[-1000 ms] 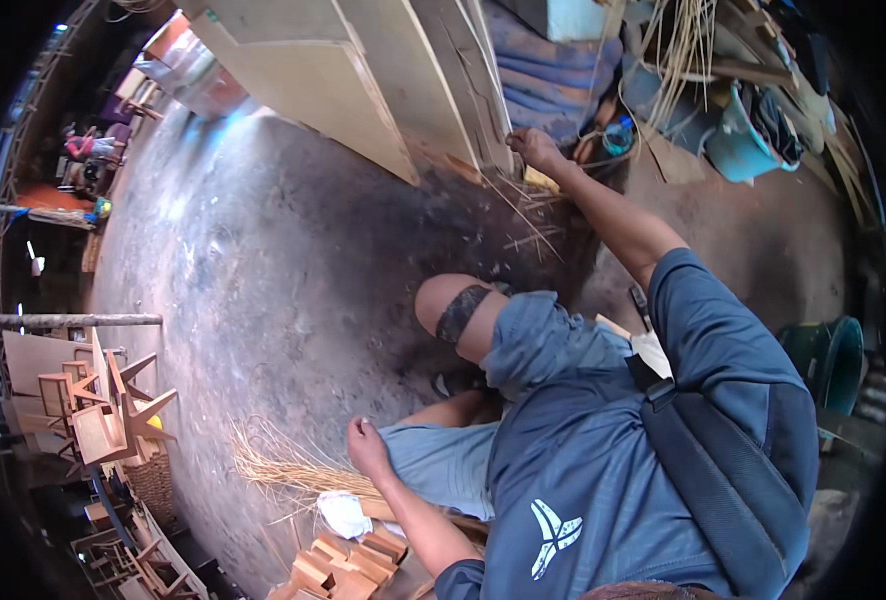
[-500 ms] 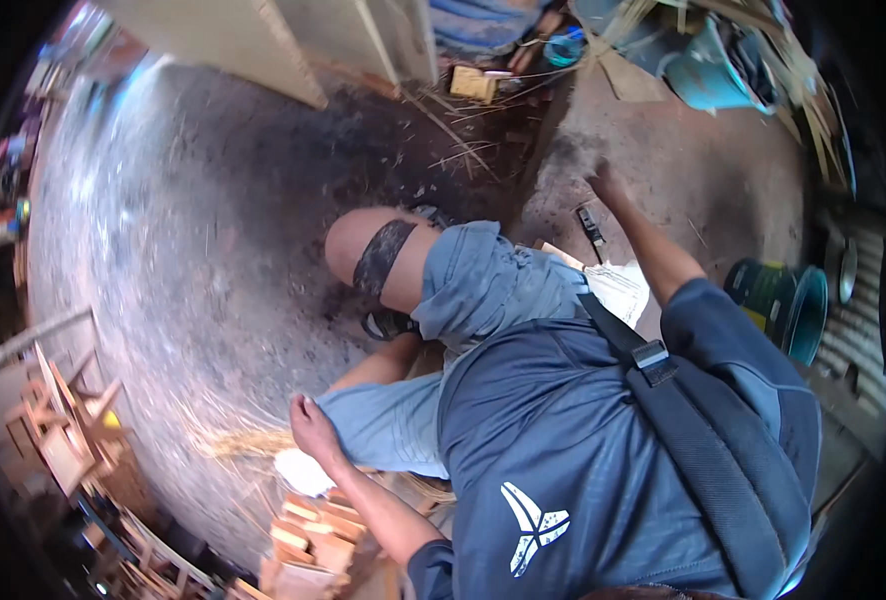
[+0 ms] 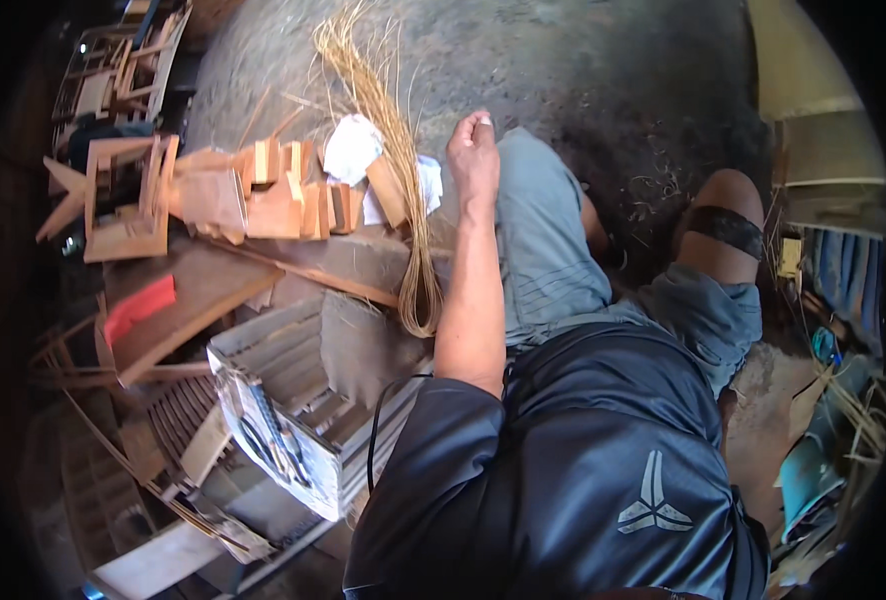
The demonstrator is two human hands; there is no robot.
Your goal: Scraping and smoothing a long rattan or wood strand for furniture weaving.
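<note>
The left hand (image 3: 475, 155) is at upper centre, beside the grey trouser leg (image 3: 548, 230); a bundle of thin strands (image 3: 401, 155) lies left of it; wooden blocks (image 3: 278, 210) sit upper left; a teal container (image 3: 811, 480) shows at lower right.

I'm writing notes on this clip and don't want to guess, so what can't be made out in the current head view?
- Right hand: not visible; the dark shirt or the picture's edge may hide it.
- Left hand: its curled fingers hide the palm, so I can't tell whether its grip holds anything.
- Tools on the white tray: too small and blurred to identify each.
- Yellow block: too small to tell its material.
</note>
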